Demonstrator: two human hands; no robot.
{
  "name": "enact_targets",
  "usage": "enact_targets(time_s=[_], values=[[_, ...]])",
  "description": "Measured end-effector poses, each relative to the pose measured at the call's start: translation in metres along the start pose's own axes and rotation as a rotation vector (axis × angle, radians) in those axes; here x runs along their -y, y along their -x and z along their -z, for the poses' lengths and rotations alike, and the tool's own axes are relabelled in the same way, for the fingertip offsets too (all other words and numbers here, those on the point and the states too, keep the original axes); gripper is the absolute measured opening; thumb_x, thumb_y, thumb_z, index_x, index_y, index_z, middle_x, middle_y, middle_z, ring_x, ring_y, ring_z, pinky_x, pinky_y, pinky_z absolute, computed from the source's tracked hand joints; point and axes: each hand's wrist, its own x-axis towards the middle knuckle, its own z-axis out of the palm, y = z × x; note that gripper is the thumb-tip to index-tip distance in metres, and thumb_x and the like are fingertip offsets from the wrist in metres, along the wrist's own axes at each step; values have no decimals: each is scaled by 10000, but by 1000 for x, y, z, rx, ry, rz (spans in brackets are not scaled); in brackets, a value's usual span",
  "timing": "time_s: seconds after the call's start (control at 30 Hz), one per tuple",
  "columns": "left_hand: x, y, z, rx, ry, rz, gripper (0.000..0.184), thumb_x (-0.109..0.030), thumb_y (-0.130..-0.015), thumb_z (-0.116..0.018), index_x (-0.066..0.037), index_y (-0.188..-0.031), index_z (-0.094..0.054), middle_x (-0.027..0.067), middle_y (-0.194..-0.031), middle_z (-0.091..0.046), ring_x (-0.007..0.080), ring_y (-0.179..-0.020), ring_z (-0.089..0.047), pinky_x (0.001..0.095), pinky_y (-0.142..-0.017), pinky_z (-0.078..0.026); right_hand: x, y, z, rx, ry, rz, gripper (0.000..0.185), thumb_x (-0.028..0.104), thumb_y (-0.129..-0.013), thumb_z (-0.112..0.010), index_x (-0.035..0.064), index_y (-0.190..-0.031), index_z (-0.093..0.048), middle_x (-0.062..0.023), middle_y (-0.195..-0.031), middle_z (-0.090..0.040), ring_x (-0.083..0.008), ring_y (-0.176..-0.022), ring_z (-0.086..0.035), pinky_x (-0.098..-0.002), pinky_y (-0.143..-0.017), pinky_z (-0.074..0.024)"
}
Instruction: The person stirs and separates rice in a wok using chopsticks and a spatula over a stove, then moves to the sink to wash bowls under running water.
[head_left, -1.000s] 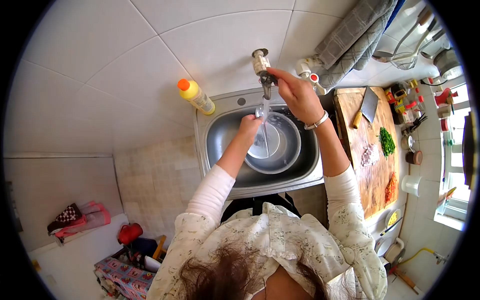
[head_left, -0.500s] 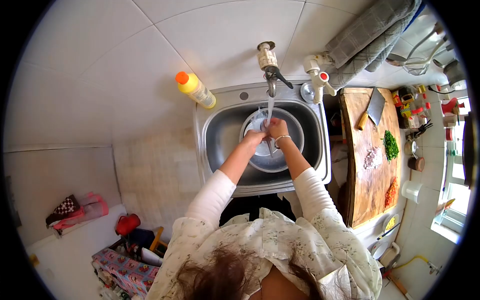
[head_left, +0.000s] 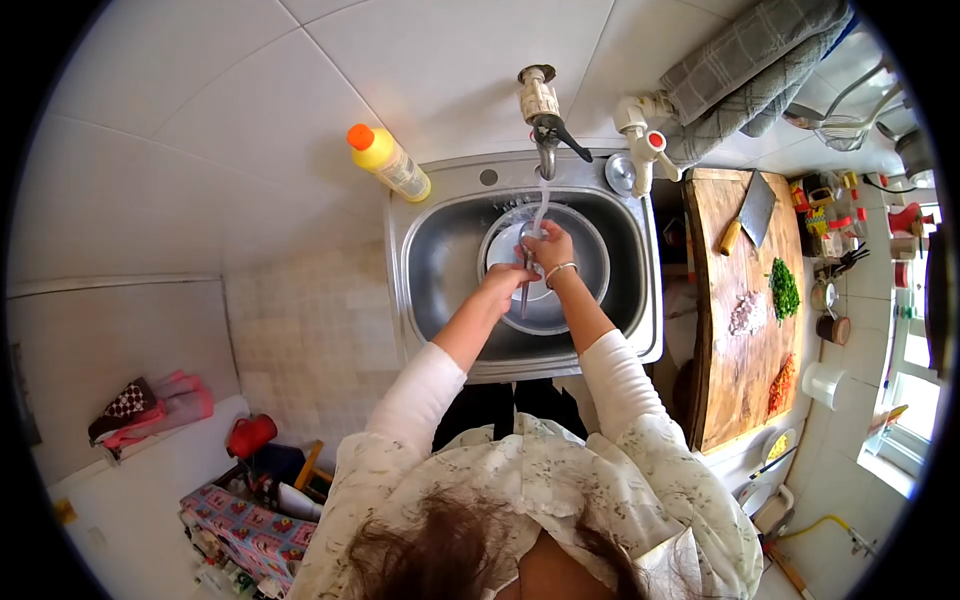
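Water runs from the faucet (head_left: 548, 135) into the metal sink (head_left: 425, 290), where a round metal basin (head_left: 598, 255) stands with a white dish (head_left: 503, 248) in it. Over the basin, my left hand (head_left: 506, 280) is closed around a thin, shiny utensil (head_left: 526, 290), perhaps a spoon, whose handle points down. My right hand (head_left: 549, 248) is closed on its upper part, under the stream. Fingers cover much of the utensil, so its exact kind cannot be told.
A yellow bottle (head_left: 390, 163) stands at the sink's back left corner. Right of the sink, a wooden board (head_left: 725, 350) holds a cleaver (head_left: 750, 213), chopped greens (head_left: 784, 290) and other chopped food. A second tap (head_left: 645, 145) and hanging grey towels (head_left: 745, 65) are behind.
My right hand has let go of the faucet handle and come down to the utensil beside my left hand. My left hand has moved lower over the basin.
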Motion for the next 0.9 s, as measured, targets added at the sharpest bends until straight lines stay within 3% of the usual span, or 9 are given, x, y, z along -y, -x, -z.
enact_targets(time_s=[0.17,0.27,0.47,0.5,0.6,0.7,0.73,0.83,0.9], values=[[2,18,15,273,411,105,185,-141,-853,-525,-5,-963,-585,76,-822,-608,166,-804,-573,265,-742,-425,1,3,-2,37,-115,-38,192,-50,-781,-561,-9,-965,-524,-91,-756,-592,-229,-625,-628,-294,-509,-529],[1,15,11,253,198,26,206,-188,-876,-508,-7,-936,-585,59,-834,-615,145,-736,-591,247,-645,-447,-10,-2,5,90,-116,-45,309,-75,-777,-527,12,-1072,-499,-89,-833,-587,-216,-714,-629,-280,-559,-521],[-4,-6,6,119,-164,-93,286,-253,-890,-475,13,-912,-578,67,-725,-614,164,-633,-591,267,-616,-445,-12,17,14,305,-189,123,762,-173,-709,-466,164,-1349,-230,-84,-997,-537,-161,-796,-585,-244,-561,-461],[-5,-9,4,68,-286,-109,294,-258,-889,-476,18,-903,-575,69,-701,-610,174,-622,-589,278,-614,-446,-7,17,13,315,-254,119,748,-139,-729,-506,220,-1332,-249,-77,-979,-520,-152,-776,-565,-240,-546,-446],[-16,-5,-9,-175,-722,-264,314,-272,-884,-480,31,-881,-562,75,-641,-600,197,-595,-583,306,-616,-450,11,20,2,147,-391,-19,652,-70,-762,-543,175,-1299,-266,-75,-947,-519,-164,-797,-561,-241,-535,-446],[-18,21,-28,-486,-1163,-482,288,-257,-871,-501,28,-869,-542,93,-665,-602,187,-638,-586,317,-651,-467,8,11,-8,-19,-218,28,497,45,-817,-549,100,-1231,-279,-101,-966,-520,-240,-935,-563,-351,-657,-499],[-10,15,-24,-408,-944,-512,264,-237,-860,-516,26,-879,-542,104,-695,-608,193,-660,-592,327,-654,-469,4,5,-8,-59,-184,33,467,53,-820,-547,95,-1209,-292,-103,-964,-522,-251,-958,-563,-369,-682,-506],[13,-12,-2,-48,-177,-459,165,-137,-827,-562,11,-902,-563,106,-820,-618,155,-741,-580,298,-665,-451,7,4,3,252,-576,-65,370,17,-836,-489,68,-1173,-345,-166,-1057,-529,-280,-950,-577,-399,-772,-498],[-6,3,13,99,-185,-322,171,-139,-830,-558,12,-909,-575,84,-826,-621,127,-740,-561,265,-685,-431,24,24,-1,337,-569,-60,293,-12,-835,-471,26,-1118,-407,-177,-1035,-558,-270,-889,-600,-376,-773,-497]])
